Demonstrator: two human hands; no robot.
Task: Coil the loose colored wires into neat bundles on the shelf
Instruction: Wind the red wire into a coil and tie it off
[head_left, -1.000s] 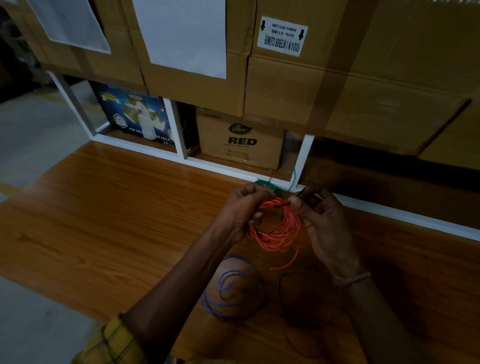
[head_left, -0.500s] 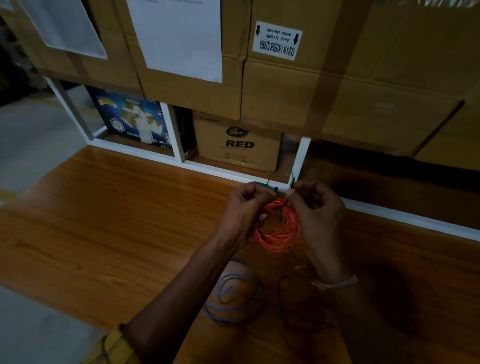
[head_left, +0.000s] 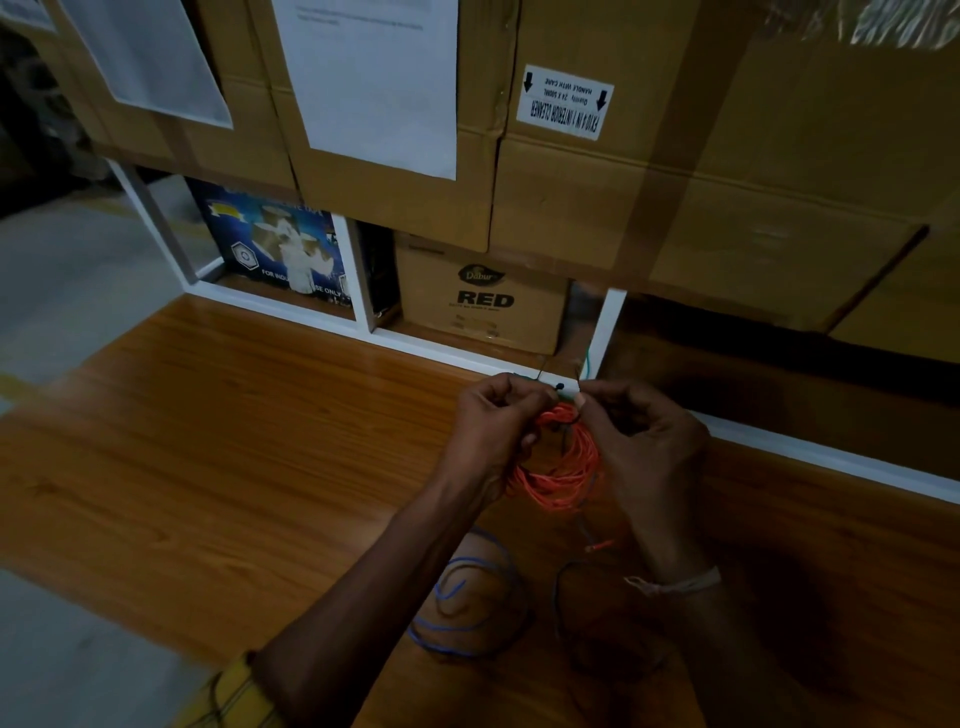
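Orange wire coil (head_left: 558, 475) hangs between both hands above the wooden counter (head_left: 234, 467), directly in front of the white shelf frame (head_left: 605, 332). Left hand (head_left: 493, 431) sits at the coil's left side, fingers curled, thumb and fingertips pinching the top of the loops. Right hand (head_left: 644, 441) sits at the coil's right side, fingers curled inward, fingertips pinching a thin dark tie (head_left: 563, 389) at the coil's top; exactly how the tie wraps the loops cannot be made out in the dim light. A short stretch of green wire (head_left: 587, 364) shows just behind the hands, against the frame's upright. Loose orange end (head_left: 597, 545) trails below the coil, nearer the person. Blue wire (head_left: 467, 597) lies on the counter in loose loops below the orange coil, under the left forearm. Black wire (head_left: 561, 613) lies in a loose loop just right of the blue one. Behind the coil, inside the frame, stands a brown box marked RED (head_left: 483, 301); a blue printed box (head_left: 280, 249) stands left of it. Large cardboard cartons (head_left: 675, 182) are stacked above.
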